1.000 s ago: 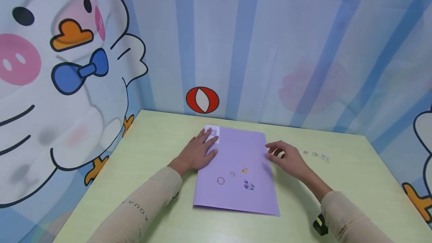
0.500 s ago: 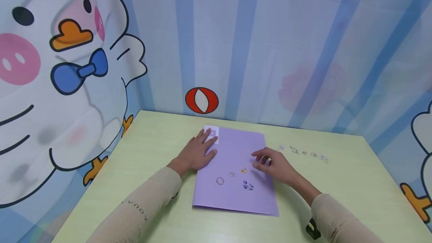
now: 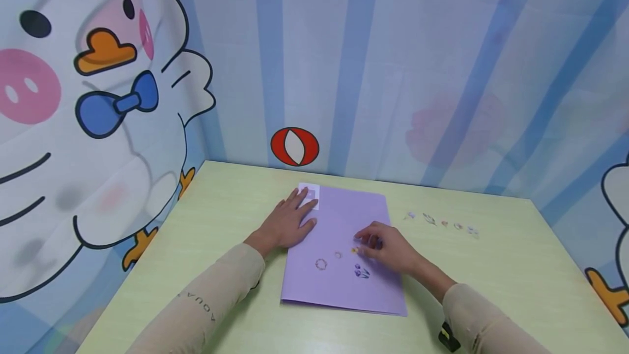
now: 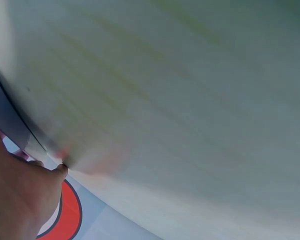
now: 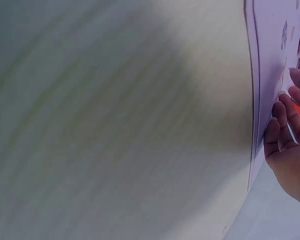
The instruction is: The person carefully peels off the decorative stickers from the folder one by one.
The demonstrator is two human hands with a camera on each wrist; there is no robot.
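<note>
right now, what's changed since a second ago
The right hand has moved left and toward the person, from the right edge of the purple folder to beside the yellow sticker; whether it holds anything is unclear. The stickers right of the folder, partly hidden before, now show. The left hand and folder stayed put.

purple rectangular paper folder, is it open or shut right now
Shut: the purple rectangular paper folder lies as one panel, and the right wrist view shows two layers stacked along its edge.
</note>
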